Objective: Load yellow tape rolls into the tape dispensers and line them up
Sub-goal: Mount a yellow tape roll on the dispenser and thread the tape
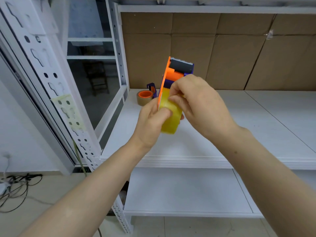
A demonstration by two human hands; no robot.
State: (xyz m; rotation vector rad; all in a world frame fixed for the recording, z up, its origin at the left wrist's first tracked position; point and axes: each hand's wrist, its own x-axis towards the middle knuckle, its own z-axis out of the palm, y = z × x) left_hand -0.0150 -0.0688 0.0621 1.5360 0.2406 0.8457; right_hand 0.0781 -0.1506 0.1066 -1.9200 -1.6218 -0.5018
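Bright, even, diffuse light fills the scene, seemingly from overhead, with no hard glare. Soft shadows lie under the white shelf (pixel 256 127) and behind the steel upright (pixel 68 106). The wide-angle lens bends straight edges toward the frame borders, most at the left. Detail is slightly soft throughout, blurrier toward the corners; the dark window pane (pixel 95 79) shows dim reflections

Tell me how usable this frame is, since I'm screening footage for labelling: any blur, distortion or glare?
Head view: even, soft light with no glare and only faint shadows; wide-angle bending bows the rack upright at left; the yellow tape roll, both hands and the dispenser are fairly sharp, though fingers hide the roll's core; the second dispenser behind is small and soft.
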